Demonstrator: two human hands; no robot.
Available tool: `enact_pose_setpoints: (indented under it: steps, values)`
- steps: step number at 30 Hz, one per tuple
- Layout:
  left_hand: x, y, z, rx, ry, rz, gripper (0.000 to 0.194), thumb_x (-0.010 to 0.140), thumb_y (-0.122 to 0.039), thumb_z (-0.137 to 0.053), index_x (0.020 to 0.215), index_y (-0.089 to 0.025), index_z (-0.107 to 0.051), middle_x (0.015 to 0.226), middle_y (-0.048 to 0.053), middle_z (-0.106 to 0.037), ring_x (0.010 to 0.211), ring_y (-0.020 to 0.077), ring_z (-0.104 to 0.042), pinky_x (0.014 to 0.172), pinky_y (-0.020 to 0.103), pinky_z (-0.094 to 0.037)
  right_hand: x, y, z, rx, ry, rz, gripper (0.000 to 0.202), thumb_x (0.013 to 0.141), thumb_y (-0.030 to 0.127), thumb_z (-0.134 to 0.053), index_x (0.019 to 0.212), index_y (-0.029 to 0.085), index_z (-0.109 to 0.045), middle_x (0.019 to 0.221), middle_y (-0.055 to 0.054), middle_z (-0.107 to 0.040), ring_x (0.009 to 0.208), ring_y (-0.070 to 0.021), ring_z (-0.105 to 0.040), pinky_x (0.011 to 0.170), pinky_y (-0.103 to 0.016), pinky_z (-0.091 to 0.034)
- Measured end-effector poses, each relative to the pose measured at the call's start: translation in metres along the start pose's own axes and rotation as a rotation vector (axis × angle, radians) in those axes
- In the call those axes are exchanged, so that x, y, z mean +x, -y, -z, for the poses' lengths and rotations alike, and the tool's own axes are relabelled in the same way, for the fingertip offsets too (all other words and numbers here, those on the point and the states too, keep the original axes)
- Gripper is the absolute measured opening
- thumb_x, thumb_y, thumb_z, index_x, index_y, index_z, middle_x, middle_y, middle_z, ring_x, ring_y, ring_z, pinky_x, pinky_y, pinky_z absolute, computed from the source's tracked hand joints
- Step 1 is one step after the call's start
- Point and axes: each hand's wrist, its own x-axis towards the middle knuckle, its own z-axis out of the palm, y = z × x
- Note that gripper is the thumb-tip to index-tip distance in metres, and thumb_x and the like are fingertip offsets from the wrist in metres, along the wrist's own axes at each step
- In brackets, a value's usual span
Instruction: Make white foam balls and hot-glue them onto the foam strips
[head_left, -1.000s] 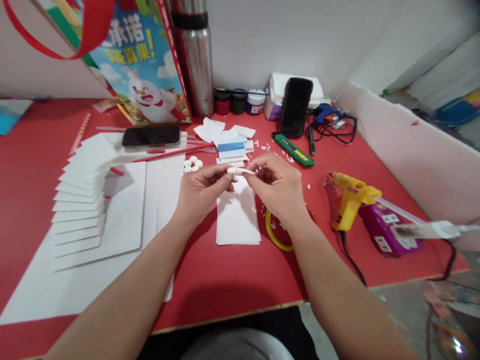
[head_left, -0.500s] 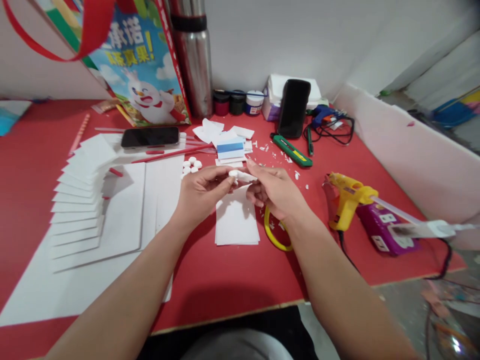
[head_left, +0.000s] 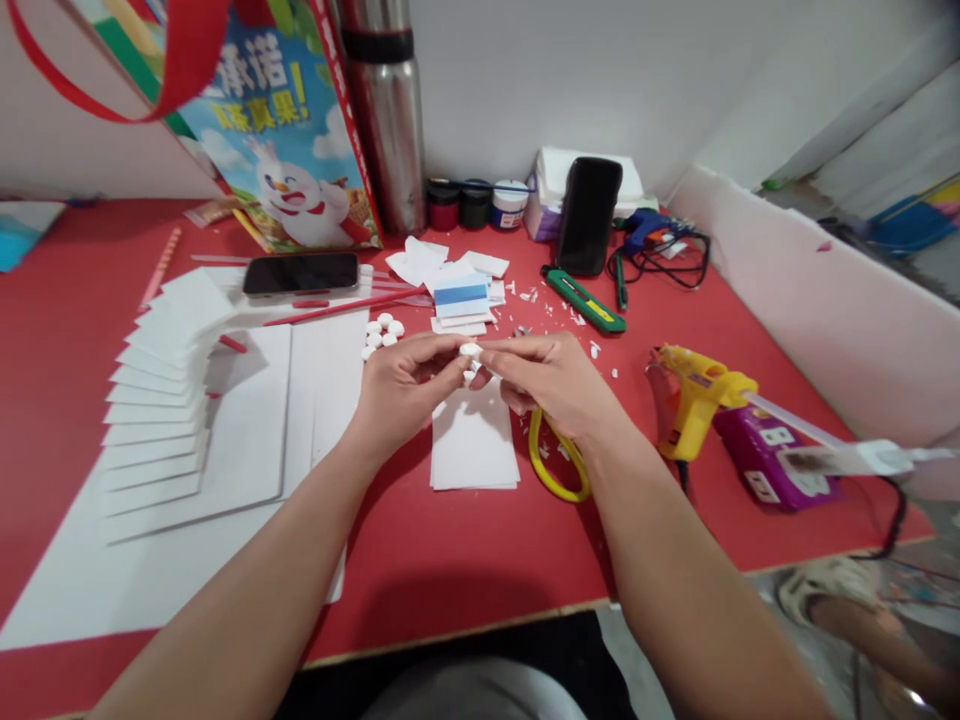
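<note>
Between my two hands is a small white rounded piece (head_left: 470,350), raised over a short stack of white paper sheets (head_left: 475,450). My left hand (head_left: 412,385) pinches it between thumb and fingers. From the other side, my right hand (head_left: 544,375) presses its closed fingertips against the same piece. Beneath my right hand and wrist a yellow loop-shaped handle (head_left: 559,485) shows; the rest of that tool is mostly hidden. Several white rounded pieces (head_left: 384,328) lie left of the paper stack, beside my left hand.
Fanned white cards (head_left: 154,430) lie on larger boards at left. Behind my hands are paper scraps (head_left: 461,295) and a green cutter (head_left: 583,300). A yellow glue gun (head_left: 697,390) rests at right near a purple box (head_left: 772,465). A person's foot (head_left: 829,590) shows beyond the table.
My right fingers have moved left onto the small white piece. A longer white bit that stretched between the hands no longer shows. A person's foot and leg have appeared at lower right.
</note>
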Motion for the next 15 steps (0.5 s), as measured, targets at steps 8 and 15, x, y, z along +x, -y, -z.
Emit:
enact_pose_setpoints:
  steps: [8,15]
  values:
    - [0.0019,-0.0041,-0.0002,-0.088,-0.011,0.068,0.017,0.085,-0.03,-0.077,0.097,-0.018,-0.082,0.085,0.005,-0.078,0.069,0.0144,-0.067,0.068,0.027,-0.055,-0.0031,0.0041,-0.0047,-0.299,-0.064,0.113,0.028,0.092,0.038,-0.067,0.082,0.016,-0.081,0.07,-0.003,-0.074,0.042,-0.0062,-0.052,0.044,-0.022,-0.039]
    - [0.0016,-0.0036,0.0016,-0.075,-0.021,0.077,0.02,0.086,-0.03,-0.076,0.102,-0.019,-0.082,0.09,0.006,-0.079,0.071,0.0146,-0.068,0.07,0.027,-0.056,-0.0015,0.0038,-0.0008,-0.028,-0.002,0.068,0.036,0.089,0.051,-0.071,0.089,0.015,-0.079,0.074,-0.004,-0.074,0.041,-0.0069,-0.052,0.038,-0.023,-0.031]
